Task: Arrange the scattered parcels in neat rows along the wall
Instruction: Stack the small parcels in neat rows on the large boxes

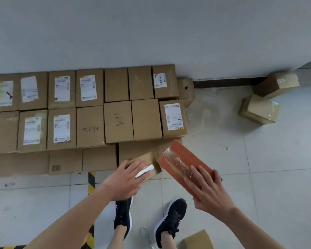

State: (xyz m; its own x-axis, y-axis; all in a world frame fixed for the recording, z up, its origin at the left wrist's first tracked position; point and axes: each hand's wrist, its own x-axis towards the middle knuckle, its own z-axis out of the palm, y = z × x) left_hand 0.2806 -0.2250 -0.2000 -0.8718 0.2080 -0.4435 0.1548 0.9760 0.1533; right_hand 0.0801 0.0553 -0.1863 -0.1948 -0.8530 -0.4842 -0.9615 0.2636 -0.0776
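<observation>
Rows of parcels (90, 105) line the wall (151, 33); the left hand (127, 178) lies spread on a small brown parcel (147, 159) at their front, the right hand (210, 193) clasps an orange parcel (181, 159) beside it, and three stray parcels (258, 109) remain.

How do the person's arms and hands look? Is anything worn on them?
The left forearm and the right forearm are bare; no sleeve is in view. The left hand and the right hand wear no gloves; I see no watch, ring or bracelet.
</observation>
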